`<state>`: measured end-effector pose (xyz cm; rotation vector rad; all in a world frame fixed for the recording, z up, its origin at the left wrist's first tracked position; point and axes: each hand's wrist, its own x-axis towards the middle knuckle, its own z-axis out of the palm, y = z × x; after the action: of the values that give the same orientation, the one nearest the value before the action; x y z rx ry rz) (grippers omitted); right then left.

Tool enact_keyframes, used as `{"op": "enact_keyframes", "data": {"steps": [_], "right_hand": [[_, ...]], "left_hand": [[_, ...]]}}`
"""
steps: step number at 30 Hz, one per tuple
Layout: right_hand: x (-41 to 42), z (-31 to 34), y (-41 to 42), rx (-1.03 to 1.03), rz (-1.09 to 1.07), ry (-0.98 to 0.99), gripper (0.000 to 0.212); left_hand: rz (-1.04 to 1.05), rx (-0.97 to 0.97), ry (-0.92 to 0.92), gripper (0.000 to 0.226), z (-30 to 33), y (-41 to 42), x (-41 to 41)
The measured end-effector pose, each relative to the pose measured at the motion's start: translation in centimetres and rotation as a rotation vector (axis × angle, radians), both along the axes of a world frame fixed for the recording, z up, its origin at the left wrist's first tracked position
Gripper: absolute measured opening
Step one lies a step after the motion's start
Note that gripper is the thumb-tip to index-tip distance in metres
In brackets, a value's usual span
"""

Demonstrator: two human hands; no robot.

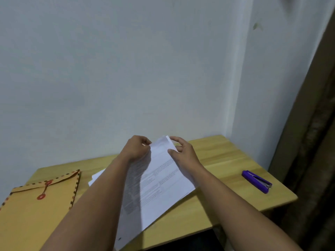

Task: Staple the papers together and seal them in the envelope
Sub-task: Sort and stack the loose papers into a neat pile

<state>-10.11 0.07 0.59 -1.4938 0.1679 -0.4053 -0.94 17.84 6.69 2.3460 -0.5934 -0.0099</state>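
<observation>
Left hand point(137, 148) and right hand point(183, 153) both pinching the papers point(159, 180) at the top. Purple stapler point(257, 181) off to the right on the counter point(223, 160). Envelope point(36, 209) lying on the left.

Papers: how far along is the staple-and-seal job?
Early. Nothing looks stapled or sealed. In hand: both the left hand and right hand hold the papers at their far edge, apparently squaring them. Left: the purple stapler lies untouched on the table, and the envelope lies tied shut.
</observation>
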Motion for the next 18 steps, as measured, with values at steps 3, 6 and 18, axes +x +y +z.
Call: {"op": "enact_keyframes", "data": {"steps": [3, 6, 18], "right_hand": [[-0.1, -3.3, -0.1, -0.045, -0.053, 0.03, 0.048], [0.1, -5.2, -0.1, -0.052, -0.096, 0.024, 0.04], [1.2, -6.7, 0.3, -0.127, -0.188, 0.001, 0.028]], "left_hand": [[-0.025, -0.003, 0.037, 0.019, -3.9, -0.2, -0.1], [-0.043, -0.019, 0.045, 0.023, -6.0, -0.5, 0.0], [-0.038, -0.107, -0.006, 0.016, -8.8, -0.1, 0.9]]}}
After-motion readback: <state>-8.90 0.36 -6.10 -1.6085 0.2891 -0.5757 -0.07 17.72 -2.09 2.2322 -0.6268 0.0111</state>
